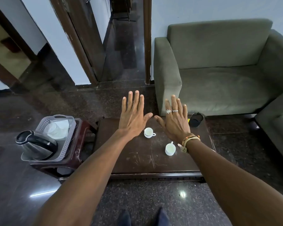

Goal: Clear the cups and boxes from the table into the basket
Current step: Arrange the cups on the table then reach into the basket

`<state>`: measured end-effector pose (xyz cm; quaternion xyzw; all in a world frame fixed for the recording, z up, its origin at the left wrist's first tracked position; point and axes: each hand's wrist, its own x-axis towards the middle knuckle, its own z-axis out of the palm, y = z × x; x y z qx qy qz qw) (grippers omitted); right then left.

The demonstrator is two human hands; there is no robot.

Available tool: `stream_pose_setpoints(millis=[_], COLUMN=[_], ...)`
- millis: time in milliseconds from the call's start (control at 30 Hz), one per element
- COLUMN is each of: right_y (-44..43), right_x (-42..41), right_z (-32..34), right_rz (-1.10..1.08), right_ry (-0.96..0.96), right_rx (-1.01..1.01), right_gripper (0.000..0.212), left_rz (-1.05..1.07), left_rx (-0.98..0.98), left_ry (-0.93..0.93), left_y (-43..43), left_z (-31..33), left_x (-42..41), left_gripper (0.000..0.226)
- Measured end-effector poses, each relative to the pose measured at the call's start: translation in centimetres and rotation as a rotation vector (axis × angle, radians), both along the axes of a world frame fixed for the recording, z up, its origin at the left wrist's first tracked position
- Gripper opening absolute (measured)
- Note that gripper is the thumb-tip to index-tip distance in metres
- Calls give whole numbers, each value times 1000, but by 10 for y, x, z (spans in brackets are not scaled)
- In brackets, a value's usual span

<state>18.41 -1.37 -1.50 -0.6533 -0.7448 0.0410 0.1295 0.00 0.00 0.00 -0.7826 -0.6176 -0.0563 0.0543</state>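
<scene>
Two small white cups stand on the dark wooden table (137,162): one cup (149,132) near the middle, the other cup (170,149) closer to me and to the right. My left hand (132,116) and my right hand (175,121) hover side by side above the table's far half, fingers straight and spread, holding nothing. The grey perforated basket (67,141) sits on a low stool left of the table, with a black-handled kettle (34,144) and white papers with a clear glass inside. A dark container (196,119) stands at the table's far right corner.
A grey-green sofa (219,67) stands beyond the table on the right, and another seat edge (276,131) at far right. Dark polished floor surrounds the table. A doorway with brown frames opens at the back. The maroon stool (78,160) touches the table's left side.
</scene>
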Motion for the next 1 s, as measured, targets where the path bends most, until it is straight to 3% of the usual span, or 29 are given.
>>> stream_pose_setpoints(millis=[600, 800, 1000], right_y=[17, 15, 14], right_x=[-11, -58, -121], right_z=[-15, -25, -20], right_rz=[120, 240, 352], right_ry=[-14, 5, -36], right_rx=[-46, -86, -87], right_gripper=[90, 98, 92], left_rz=[123, 221, 338], left_rx=[-12, -33, -14], left_ry=[18, 19, 27], left_y=[-8, -31, -51], left_z=[-16, -30, -32], left_x=[-12, -58, -123], left_gripper=[83, 82, 83])
